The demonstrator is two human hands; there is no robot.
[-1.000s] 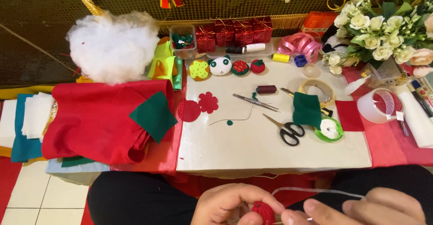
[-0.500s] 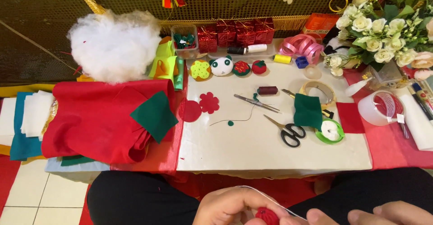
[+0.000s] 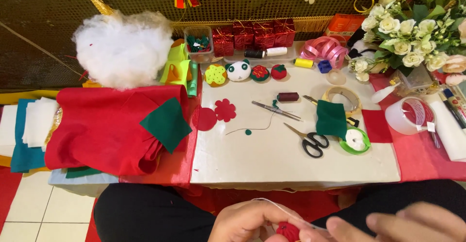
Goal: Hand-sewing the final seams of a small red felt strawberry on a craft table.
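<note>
Both hands meet low over the lap: the left hand [image 3: 247, 221] pinches a small red felt piece [image 3: 288, 231], white thread [image 3: 291, 214] trailing. The right hand [image 3: 403, 225] is blurred, its grip unclear. Four shiny red gift boxes [image 3: 255, 36] line the table's far edge.

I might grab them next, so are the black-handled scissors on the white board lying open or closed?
Closed. The scissors lie flat on the white board, blades together in one line pointing up-left, the two black loops side by side.

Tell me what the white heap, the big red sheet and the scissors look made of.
White heap: fluffy fibre stuffing, wispy edges. Big red sheet: matte felt by the look, soft folds. Scissors: shiny metal blades, black handles, probably plastic.
</note>
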